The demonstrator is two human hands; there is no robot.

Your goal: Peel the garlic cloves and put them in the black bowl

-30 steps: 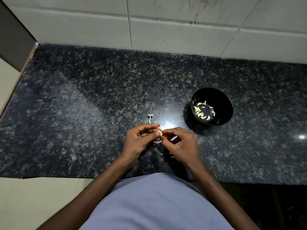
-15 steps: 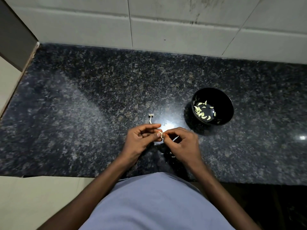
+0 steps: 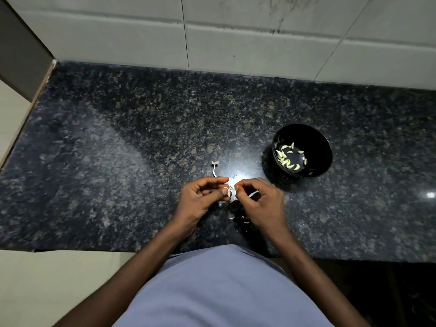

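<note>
Two bare hands met fingertip to fingertip above the counter's near edge.
The left hand and right hand were curled, thumbs and forefingers pinching, with both forearms angling inward from below.

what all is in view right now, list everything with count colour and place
round black bowl: one, black, on the counter, right of the hands
peeled garlic cloves: a dozen or so, pale yellow, inside the bowl
garlic clove being peeled: one, whitish, pinched between both hands
dry garlic stem: one, off-white, on the counter just beyond the left hand
papery skin bits: a few, pale, on the counter under the right hand
speckled granite counter: one, dark grey
tiled wall: light grey, behind the counter
blue-grey shirt: one, at bottom centre
left hand: one, grips the clove
right hand: one, pinches the clove's skin
</note>
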